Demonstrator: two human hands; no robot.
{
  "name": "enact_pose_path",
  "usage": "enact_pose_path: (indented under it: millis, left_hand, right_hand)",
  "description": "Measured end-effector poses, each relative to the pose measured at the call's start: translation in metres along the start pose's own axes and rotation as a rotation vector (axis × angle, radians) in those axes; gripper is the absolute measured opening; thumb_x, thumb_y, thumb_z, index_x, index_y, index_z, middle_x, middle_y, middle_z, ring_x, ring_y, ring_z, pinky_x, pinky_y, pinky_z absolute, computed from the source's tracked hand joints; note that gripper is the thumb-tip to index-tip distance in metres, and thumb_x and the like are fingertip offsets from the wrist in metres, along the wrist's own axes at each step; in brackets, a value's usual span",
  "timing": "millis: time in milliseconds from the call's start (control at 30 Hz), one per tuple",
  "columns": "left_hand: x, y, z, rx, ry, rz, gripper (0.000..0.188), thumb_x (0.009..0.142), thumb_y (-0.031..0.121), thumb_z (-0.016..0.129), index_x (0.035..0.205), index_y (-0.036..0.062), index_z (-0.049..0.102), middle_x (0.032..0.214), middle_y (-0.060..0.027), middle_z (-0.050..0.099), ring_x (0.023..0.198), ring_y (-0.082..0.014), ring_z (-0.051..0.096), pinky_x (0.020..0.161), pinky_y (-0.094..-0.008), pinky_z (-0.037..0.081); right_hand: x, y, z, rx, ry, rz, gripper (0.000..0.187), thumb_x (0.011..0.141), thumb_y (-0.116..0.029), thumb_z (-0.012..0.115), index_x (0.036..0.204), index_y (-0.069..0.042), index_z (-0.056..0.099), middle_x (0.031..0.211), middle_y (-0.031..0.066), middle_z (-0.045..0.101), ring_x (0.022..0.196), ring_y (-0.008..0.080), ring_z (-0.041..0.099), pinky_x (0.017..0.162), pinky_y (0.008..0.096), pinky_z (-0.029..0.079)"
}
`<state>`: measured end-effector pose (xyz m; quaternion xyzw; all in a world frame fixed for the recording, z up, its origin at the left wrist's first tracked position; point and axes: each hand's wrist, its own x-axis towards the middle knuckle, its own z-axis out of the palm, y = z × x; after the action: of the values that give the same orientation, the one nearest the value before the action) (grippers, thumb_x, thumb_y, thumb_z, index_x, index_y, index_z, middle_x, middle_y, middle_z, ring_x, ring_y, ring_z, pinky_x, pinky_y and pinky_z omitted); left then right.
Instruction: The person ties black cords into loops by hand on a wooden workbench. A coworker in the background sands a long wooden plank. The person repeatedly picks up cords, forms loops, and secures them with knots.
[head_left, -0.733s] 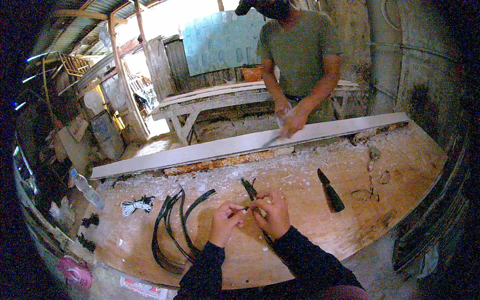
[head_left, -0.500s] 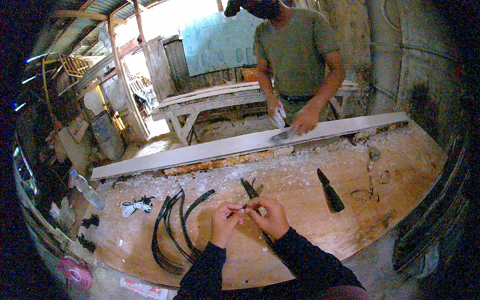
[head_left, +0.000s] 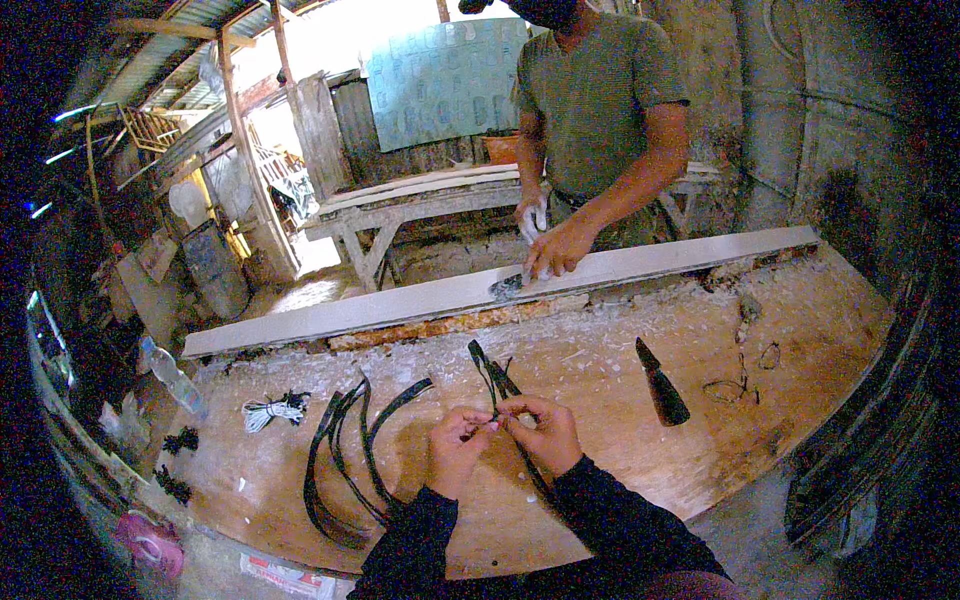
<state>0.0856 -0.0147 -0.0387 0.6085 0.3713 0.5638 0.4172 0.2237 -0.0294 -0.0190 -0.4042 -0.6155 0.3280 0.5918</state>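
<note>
Black, flat, narrow strap [head_left: 479, 357], apparently in fine fingertip work.
Left hand [head_left: 457, 447] and right hand [head_left: 545, 434] seem to pinch it, nearly meeting, above the brown plywood tabletop [head_left: 640, 485]; the next move likely needs steady fingertips.

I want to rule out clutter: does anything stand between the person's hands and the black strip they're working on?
Nothing visible does. The left hand and right hand meet, fingertips pinched, at the black strip. The other strips lie to the left, the dark cone to the right.
</note>
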Motion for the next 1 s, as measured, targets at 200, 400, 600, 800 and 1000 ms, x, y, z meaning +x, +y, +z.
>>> enact_pose_path:
  millis: [200, 400, 600, 800, 1000]
  left_hand:
    - [-0.002, 0.014, 0.004, -0.37, -0.011, -0.302, 0.037, 0.072, -0.001, 0.056, 0.107, 0.0054, 0.045, 0.081, -0.003, 0.056, 0.065, -0.0089, 0.052, 0.05, -0.0195, 0.042]
    - [-0.006, 0.032, 0.005, -0.557, -0.046, -0.441, 0.038, 0.076, 0.005, 0.054, 0.112, 0.0085, 0.043, 0.087, -0.0006, 0.058, 0.075, -0.0073, 0.052, 0.056, -0.0194, 0.04]
    - [-0.006, 0.025, 0.004, -0.641, 0.009, -0.46, 0.033, 0.076, 0.005, 0.054, 0.108, 0.0099, 0.046, 0.088, 0.0, 0.057, 0.078, -0.0083, 0.053, 0.055, -0.0196, 0.04]
    - [-0.004, 0.019, 0.0, -0.738, 0.052, -0.481, 0.03, 0.076, 0.006, 0.055, 0.104, 0.0088, 0.047, 0.086, 0.0001, 0.056, 0.074, -0.0097, 0.053, 0.055, -0.0197, 0.04]
    - [-0.004, 0.016, -0.003, -0.791, -0.027, -0.451, 0.03, 0.077, 0.009, 0.055, 0.106, 0.0083, 0.047, 0.084, -0.0002, 0.056, 0.073, -0.0092, 0.052, 0.056, -0.0202, 0.04]
  right_hand:
    - [-0.002, -0.001, 0.001, 0.21, -0.01, 0.063, 0.01, 0.073, -0.003, 0.055, 0.083, -0.004, 0.053, 0.077, 0.0032, 0.056, 0.074, 0.0114, 0.053, 0.069, 0.0248, 0.043]
    - [0.002, 0.004, 0.006, 0.375, 0.001, 0.071, 0.014, 0.073, 0.0, 0.053, 0.087, -0.004, 0.053, 0.077, 0.0008, 0.054, 0.074, 0.0089, 0.051, 0.068, 0.0223, 0.042]
    - [0.001, 0.003, 0.003, 0.261, -0.083, 0.128, 0.024, 0.074, 0.0, 0.054, 0.098, -0.003, 0.054, 0.078, -0.0016, 0.054, 0.074, 0.0072, 0.051, 0.07, 0.0209, 0.041]
    - [0.001, 0.001, 0.001, 0.407, -0.153, 0.234, 0.026, 0.074, 0.0, 0.054, 0.1, -0.002, 0.055, 0.081, -0.0007, 0.056, 0.075, 0.0074, 0.051, 0.071, 0.0214, 0.041]
    - [0.003, 0.005, -0.001, 0.485, -0.2, 0.221, 0.018, 0.074, -0.001, 0.053, 0.092, -0.002, 0.057, 0.081, 0.0028, 0.058, 0.077, 0.0107, 0.053, 0.073, 0.0237, 0.042]
